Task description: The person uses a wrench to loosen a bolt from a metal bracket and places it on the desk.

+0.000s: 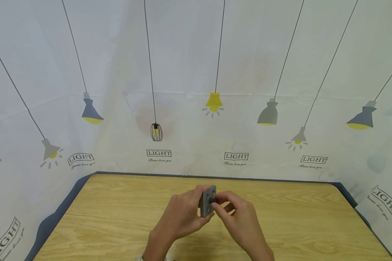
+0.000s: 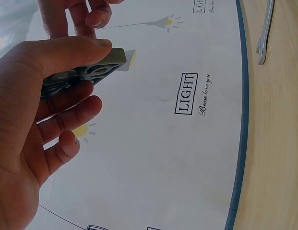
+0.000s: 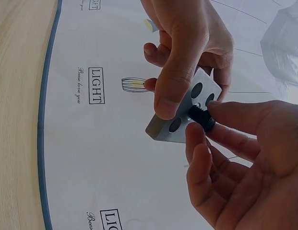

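My left hand (image 1: 182, 214) grips a grey metal plate (image 1: 206, 207) by its edges, held up above the table and tilted. Several round holes go through the plate (image 3: 162, 134), as the right wrist view shows. A black bolt with a knurled head (image 3: 204, 120) stands at the hole in the plate's middle; how deep it sits cannot be told. Thumb and fingertips of my right hand (image 1: 245, 219) pinch the bolt's head. In the left wrist view, the left thumb (image 2: 77, 51) lies along the plate's side, and the fingers hide part of it.
A wooden table (image 1: 111, 217) spreads beneath both hands. On it lies a metal wrench (image 2: 266, 33), seen at the edge of the left wrist view. White cloth (image 1: 189, 65) printed with lamps hangs around the table's back and sides.
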The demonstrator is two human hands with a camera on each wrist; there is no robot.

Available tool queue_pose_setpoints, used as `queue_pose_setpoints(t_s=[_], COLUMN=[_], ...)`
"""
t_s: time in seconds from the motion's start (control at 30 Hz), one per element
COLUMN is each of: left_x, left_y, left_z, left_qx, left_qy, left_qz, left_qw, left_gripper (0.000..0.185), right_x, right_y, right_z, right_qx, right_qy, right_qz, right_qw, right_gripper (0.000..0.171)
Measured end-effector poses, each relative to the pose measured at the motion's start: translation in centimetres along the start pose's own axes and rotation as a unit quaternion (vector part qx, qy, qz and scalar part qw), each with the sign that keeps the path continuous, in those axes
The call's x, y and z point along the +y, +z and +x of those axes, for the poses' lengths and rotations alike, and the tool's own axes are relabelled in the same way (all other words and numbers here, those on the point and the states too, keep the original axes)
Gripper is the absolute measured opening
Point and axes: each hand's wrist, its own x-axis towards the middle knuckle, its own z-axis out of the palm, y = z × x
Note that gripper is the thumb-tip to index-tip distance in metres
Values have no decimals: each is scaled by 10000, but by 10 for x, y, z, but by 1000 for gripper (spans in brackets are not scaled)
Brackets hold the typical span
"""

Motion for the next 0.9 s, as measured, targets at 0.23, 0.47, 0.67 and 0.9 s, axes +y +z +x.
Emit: queue_pose_setpoints(t_s=[0.23, 0.47, 0.67, 0.9], left_x=[-1, 0, 0, 0], left_y=[0, 0, 1, 1], left_z=[0, 0, 0, 0], left_qx=[-11, -10, -21, 44], left_qy=[4, -23, -23, 0], left_qz=[-45, -99, -125, -95], left_qw=[10000, 9999, 9999, 9999], left_gripper=[68, 69, 69, 69], right_x=[-1, -2, -1, -1], right_y=[0, -1, -1, -2], right_z=[0, -1, -1, -2], right_qx=[-35, -59, -67, -58], right_qy=[-57, -72, -144, -251], right_qz=[-73, -154, -227, -316], right_qw=[10000, 9998, 9996, 9992], right_gripper=[21, 24, 26, 28])
